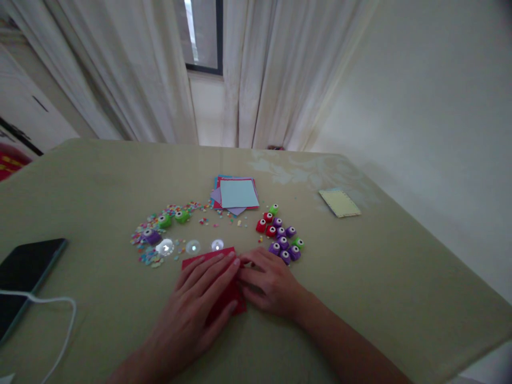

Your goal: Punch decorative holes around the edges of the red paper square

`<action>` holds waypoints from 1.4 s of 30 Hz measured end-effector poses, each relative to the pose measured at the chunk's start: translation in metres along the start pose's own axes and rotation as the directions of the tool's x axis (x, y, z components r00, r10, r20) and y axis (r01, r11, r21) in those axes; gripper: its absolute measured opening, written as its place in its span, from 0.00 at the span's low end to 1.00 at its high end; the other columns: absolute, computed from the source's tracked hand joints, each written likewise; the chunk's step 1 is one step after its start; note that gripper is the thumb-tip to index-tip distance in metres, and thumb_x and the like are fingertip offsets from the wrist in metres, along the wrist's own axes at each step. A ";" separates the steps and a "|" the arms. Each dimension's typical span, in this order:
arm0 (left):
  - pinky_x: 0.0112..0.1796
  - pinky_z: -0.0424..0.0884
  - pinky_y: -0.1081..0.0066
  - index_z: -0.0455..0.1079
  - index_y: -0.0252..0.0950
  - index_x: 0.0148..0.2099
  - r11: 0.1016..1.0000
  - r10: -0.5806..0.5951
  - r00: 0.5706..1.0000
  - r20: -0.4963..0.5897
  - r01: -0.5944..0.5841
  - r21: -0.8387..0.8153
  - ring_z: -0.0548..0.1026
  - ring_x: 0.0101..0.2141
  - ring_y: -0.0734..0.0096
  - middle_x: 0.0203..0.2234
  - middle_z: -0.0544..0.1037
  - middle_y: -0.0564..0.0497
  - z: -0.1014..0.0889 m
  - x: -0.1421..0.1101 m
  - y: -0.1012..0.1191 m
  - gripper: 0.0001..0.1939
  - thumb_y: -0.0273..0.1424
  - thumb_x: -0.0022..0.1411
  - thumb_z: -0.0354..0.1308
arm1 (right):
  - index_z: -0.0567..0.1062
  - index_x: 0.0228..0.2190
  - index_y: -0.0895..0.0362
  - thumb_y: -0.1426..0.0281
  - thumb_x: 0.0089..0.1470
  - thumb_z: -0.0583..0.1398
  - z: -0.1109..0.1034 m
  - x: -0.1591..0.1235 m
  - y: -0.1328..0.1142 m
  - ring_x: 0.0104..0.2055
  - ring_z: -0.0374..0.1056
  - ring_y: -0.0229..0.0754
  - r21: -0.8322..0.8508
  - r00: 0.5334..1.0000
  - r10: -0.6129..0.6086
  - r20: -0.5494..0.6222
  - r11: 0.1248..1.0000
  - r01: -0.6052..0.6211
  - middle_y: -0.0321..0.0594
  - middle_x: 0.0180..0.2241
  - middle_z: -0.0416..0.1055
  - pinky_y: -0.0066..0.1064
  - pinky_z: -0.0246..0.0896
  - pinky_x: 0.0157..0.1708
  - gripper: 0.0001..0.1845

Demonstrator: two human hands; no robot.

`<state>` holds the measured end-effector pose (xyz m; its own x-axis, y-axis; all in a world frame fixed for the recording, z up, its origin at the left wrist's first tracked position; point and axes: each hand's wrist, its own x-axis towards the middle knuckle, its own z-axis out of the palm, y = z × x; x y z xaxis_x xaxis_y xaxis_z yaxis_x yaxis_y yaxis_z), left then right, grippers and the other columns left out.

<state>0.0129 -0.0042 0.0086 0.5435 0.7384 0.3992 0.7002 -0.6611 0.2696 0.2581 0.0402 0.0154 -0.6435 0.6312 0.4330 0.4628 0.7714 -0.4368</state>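
A red sheet of paper (224,301) lies on the table in front of me. My left hand (200,304) rests flat across it, fingers stretched out toward its far edge. At the paper's right edge, my right hand (270,282) has bent fingers closed on it, the tips partly hidden beside the left fingers. Just beyond are several clear round discs (193,247). To the right of them sits a cluster of small purple, red and green one-eyed figures (281,241).
Colourful confetti bits (151,258) lie around two green figures (182,216) and a purple one (151,236). Stacked square papers (240,193) are farther back. A yellow notepad (340,203) lies at right, a dark tablet (30,272) with a white cable (66,300) at left.
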 end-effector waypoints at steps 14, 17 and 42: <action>0.64 0.67 0.58 0.58 0.42 0.78 0.999 -0.054 0.997 -0.059 0.053 -0.010 0.74 0.64 0.58 0.67 0.76 0.47 0.008 -0.002 -0.002 0.31 0.29 0.77 0.54 | 0.80 0.53 0.51 0.77 0.62 0.62 0.004 -0.002 0.005 0.50 0.75 0.48 0.162 0.995 0.089 -0.045 0.984 -0.080 0.46 0.49 0.78 0.40 0.73 0.52 0.19; 0.65 0.64 0.55 0.61 0.41 0.76 0.992 -0.111 0.993 -0.049 0.113 0.048 0.73 0.65 0.53 0.69 0.74 0.46 0.006 -0.003 -0.007 0.30 0.34 0.76 0.57 | 0.78 0.54 0.52 0.75 0.64 0.63 0.003 -0.001 0.005 0.51 0.75 0.48 0.193 0.988 0.139 -0.069 0.973 -0.123 0.46 0.49 0.79 0.39 0.73 0.54 0.18; 0.66 0.65 0.54 0.62 0.40 0.76 0.993 -0.061 0.998 0.025 0.058 0.100 0.71 0.67 0.54 0.71 0.71 0.46 0.015 -0.008 -0.019 0.30 0.40 0.78 0.57 | 0.79 0.47 0.53 0.75 0.64 0.66 0.007 0.001 0.008 0.49 0.77 0.46 0.257 0.993 0.108 -0.053 0.962 -0.091 0.44 0.46 0.83 0.36 0.72 0.53 0.11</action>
<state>0.0019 0.0043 -0.0128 0.5112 0.7806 0.3597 0.7736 -0.6002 0.2031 0.2572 0.0464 0.0072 -0.5564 0.7142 0.4247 0.3472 0.6642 -0.6621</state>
